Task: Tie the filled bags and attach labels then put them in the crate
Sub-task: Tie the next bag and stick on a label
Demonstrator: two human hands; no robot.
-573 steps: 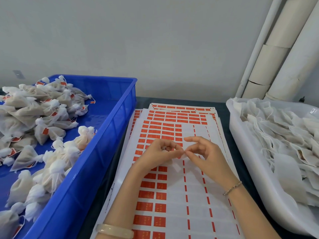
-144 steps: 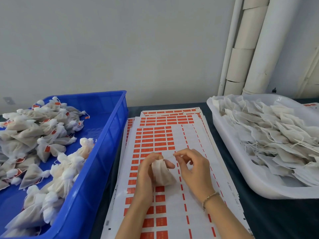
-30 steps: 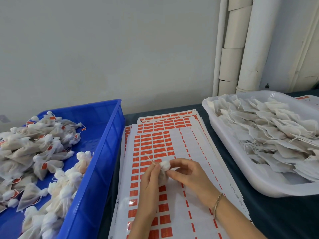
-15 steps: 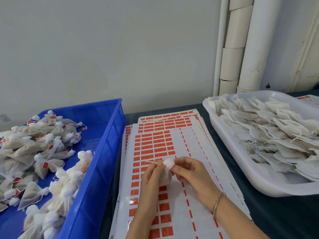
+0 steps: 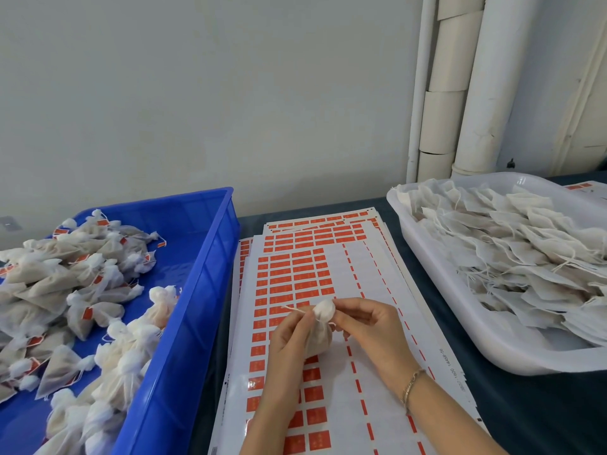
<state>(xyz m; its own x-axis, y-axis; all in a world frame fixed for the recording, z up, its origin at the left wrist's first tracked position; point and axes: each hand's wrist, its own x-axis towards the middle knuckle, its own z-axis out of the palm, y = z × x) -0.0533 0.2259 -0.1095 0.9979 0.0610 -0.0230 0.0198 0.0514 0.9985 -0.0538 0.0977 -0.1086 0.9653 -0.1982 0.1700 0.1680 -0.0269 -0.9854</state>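
A: Where's the bag (image 5: 320, 334) rn?

B: Mid-frame, held just above the label sheets (image 5: 377, 284), between both hands. The left hand (image 5: 289, 338) curls its fingers round the bag's body from the left. The right hand (image 5: 371, 330) pinches at the cinched neck under the puffed top. A string end (image 5: 293, 309) pokes out to the left, past the left thumb.

A: Why hold it like that?

B: Prob. so the body can't twist while the knot gets pulled tight: 1 hand anchors, 1 works the neck. No red label shows on this bag, so labelling looks not yet done.

A: And the layout?

B: Reads as a line. A white tray (image 5: 460, 310) w/ flat untied bags (image 5: 525, 244) sits on the right, sheets in the middle, and a blue crate (image 5: 210, 257) w/ tied bags (image 5: 82, 290) on the left. Short reach either way.

A: Room to move?

B: The crate's wall stands just beside the sheets' left edge, so the bag likely has to be lifted up & over the rim. Inside, bags pile at the left and near side, w/ bare blue floor toward the back right corner. On the right, a strip of dark tabletop (image 5: 542, 408) separates the sheets from the tray. The sheet edges are fanned, so a dragging wrist could shift the stack.
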